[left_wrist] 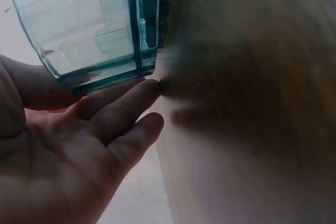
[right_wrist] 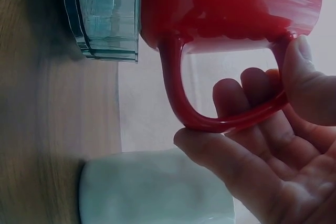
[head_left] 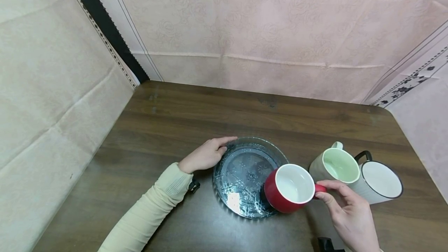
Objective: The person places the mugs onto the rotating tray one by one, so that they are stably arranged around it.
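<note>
A clear glass dish (head_left: 241, 174) with a patterned base rests on the wooden table. Against its left side lies my left hand (head_left: 206, 153), fingers fairly straight and touching the rim; the left wrist view shows those fingers (left_wrist: 128, 106) along the outside of the glass. My right hand (head_left: 353, 213) pinches the handle of a red mug (head_left: 285, 197), white inside, between thumb and fingers. The mug is upright over the dish's right edge. In the right wrist view its base is about level with the rim; whether they touch I cannot tell.
Right of the red mug stands a pale green mug (head_left: 320, 168). Beside it is a white mug (head_left: 371, 188) with a black rim and black handle. Pale cloth (head_left: 262, 30) hangs behind the table's far edge and at both sides.
</note>
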The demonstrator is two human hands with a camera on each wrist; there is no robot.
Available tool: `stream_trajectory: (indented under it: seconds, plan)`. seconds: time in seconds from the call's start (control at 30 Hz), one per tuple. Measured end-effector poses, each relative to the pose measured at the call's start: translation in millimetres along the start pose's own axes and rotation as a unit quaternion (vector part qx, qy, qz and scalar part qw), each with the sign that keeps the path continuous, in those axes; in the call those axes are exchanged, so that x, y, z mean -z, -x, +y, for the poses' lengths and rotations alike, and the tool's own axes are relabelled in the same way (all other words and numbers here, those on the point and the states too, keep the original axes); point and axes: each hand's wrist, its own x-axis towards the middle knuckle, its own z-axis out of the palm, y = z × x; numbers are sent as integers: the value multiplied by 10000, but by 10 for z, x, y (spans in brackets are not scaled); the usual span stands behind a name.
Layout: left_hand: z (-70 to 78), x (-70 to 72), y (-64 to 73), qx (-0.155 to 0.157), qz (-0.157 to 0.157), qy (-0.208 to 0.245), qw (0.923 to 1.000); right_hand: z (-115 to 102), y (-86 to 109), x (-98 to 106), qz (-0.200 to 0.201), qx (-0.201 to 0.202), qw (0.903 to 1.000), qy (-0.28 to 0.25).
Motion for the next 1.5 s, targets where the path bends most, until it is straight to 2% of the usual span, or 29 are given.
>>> stream_trajectory:
  seconds: [0.2,0.37,0.67,0.97,1.5]
  plan:
    - [-2,-2,-2,1,2,15,10000,3,7,-9,42,-68,10000,-13]
    - [1,-2,0,21,0,25,10000,24,2,-8,8,27,10000,-21]
    - [3,-3,0,13,-2,33,10000,16,2,-19,11,81,9996,-275]
    - [-4,-1,0,-11,-15,37,10000,-9,3,-32,77,-152,9998,-34]
    - [-7,-4,2,-33,0,18,10000,3,1,-36,-3,96,9997,-245]
